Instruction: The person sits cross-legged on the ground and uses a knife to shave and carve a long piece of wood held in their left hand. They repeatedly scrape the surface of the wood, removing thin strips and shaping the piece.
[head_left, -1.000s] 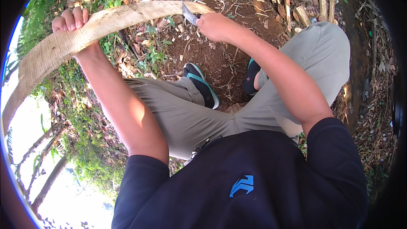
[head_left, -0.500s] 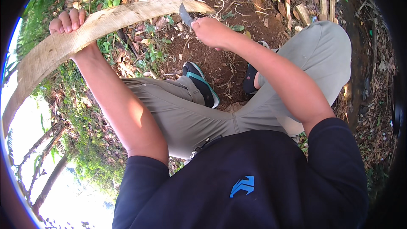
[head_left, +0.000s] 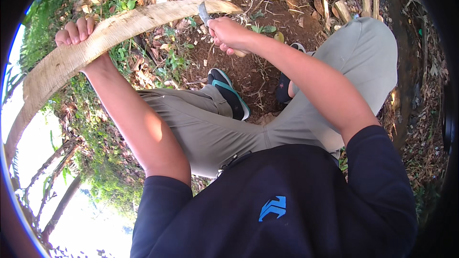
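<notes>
A long pale wooden plank (head_left: 129, 21), curved in the fisheye picture, runs from the left rim to a narrow end at the upper middle. My left hand (head_left: 75, 33) wraps round it, with the fingers over its far edge and the wrist beneath. Near the narrow end, my right hand (head_left: 228, 34) is closed round the handle of a knife (head_left: 204, 13) with a short, dark grey blade. The blade points up and lies against or just over the plank's face; touching cannot be told. A light bit of the handle shows below my fist.
My feet, in black and teal sandals (head_left: 228, 93), rest on brown soil (head_left: 215, 59) between my bent knees. Split wood pieces (head_left: 342, 11) lie at the upper right. Dry leaves, straw and green plants surround me, and thin branches (head_left: 60, 205) stand at the lower left.
My right hand has tilted and shifted slightly, so the knife blade stands a little higher and the handle's end now shows. My left hand keeps its grip on the plank.
</notes>
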Demonstrator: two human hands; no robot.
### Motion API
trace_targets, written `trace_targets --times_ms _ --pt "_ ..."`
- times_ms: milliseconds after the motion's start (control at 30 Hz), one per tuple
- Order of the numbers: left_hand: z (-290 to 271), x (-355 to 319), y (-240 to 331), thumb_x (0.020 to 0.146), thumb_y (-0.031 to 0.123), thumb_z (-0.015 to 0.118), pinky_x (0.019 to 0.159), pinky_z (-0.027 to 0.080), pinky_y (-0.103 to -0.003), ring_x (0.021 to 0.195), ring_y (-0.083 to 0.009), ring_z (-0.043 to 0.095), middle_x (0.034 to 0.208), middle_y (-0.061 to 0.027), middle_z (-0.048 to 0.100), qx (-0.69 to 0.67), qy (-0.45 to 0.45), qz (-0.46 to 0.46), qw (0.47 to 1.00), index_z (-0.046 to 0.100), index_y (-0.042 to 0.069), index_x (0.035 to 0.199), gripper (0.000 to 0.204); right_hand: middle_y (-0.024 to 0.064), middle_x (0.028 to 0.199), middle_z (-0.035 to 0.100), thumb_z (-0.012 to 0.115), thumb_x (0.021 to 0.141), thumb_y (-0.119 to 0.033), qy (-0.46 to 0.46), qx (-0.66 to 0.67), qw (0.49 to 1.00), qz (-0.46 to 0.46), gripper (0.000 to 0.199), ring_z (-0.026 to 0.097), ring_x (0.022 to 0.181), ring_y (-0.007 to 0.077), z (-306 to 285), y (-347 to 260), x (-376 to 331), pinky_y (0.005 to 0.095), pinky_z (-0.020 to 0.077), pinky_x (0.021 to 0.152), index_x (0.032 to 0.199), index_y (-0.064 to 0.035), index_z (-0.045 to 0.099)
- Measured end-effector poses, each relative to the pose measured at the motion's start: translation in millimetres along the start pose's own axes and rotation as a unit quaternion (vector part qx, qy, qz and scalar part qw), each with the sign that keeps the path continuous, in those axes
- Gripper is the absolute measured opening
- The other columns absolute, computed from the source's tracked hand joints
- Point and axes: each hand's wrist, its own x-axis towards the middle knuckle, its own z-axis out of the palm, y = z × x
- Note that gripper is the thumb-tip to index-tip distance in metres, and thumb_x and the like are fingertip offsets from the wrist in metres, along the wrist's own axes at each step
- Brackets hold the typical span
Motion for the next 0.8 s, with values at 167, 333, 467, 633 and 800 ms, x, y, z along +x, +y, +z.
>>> trace_targets --times_ms 167,333,467,633,800 --pt "6 3 1 0.088 0.021 0.048 0.052 0.036 -0.028 0.051 -0.0152 0.042 0.054 -0.0011 0.045 0.013 0.003 0.005 1.000 0.046 0.014 0.056 0.033 -0.0037 0.063 0.039 0.033 0.102 -0.033 -0.050 0.079 0.994 0.050 0.030 0.032 0.042 0.0029 7 -14 -24 0.0212 0.0266 0.033 0.084 -0.0100 0.041" --pt "13 2 -2 0.088 0.020 0.049 0.053 0.037 -0.028 0.051 -0.0158 0.042 0.054 -0.0017 0.046 0.012 0.020 0.020 1.000 0.047 0.014 0.056 0.032 -0.0017 0.061 0.041 0.035 0.102 -0.031 0.052 0.026 0.998 0.004 0.030 0.032 0.041 0.0055 1 -25 -22 0.0242 0.0298 0.032 0.084 -0.0087 0.044" --pt "10 1 -4 0.090 0.021 0.049 0.048 0.037 -0.027 0.048 -0.0156 0.042 0.053 -0.0025 0.044 -0.002 0.011 0.031 0.999 0.046 0.011 0.060 0.031 0.0015 0.059 0.046 0.033 0.102 -0.030 0.098 -0.168 0.981 0.015 0.036 0.040 0.038 0.0133 -10 -21 -20 0.0315 0.0378 0.034 0.086 -0.0037 0.051" --pt "15 0 -5 0.090 0.023 0.050 0.049 0.037 -0.028 0.048 -0.0157 0.042 0.053 -0.0025 0.045 -0.010 0.017 0.030 0.999 0.046 0.011 0.061 0.032 0.0097 0.059 0.051 0.031 0.102 -0.030 0.083 -0.369 0.923 -0.073 0.040 0.049 0.040 0.0215 -5 -8 -16 0.0384 0.0449 0.039 0.092 0.0009 0.053" --pt "10 1 -3 0.091 0.024 0.050 0.048 0.037 -0.028 0.048 -0.0157 0.042 0.054 -0.0022 0.044 0.000 0.011 0.028 1.000 0.046 0.012 0.061 0.032 0.0084 0.059 0.050 0.032 0.102 -0.030 0.091 -0.341 0.935 -0.035 0.039 0.048 0.040 0.0221 -1 -5 -13 0.0393 0.0438 0.039 0.091 0.0005 0.054"
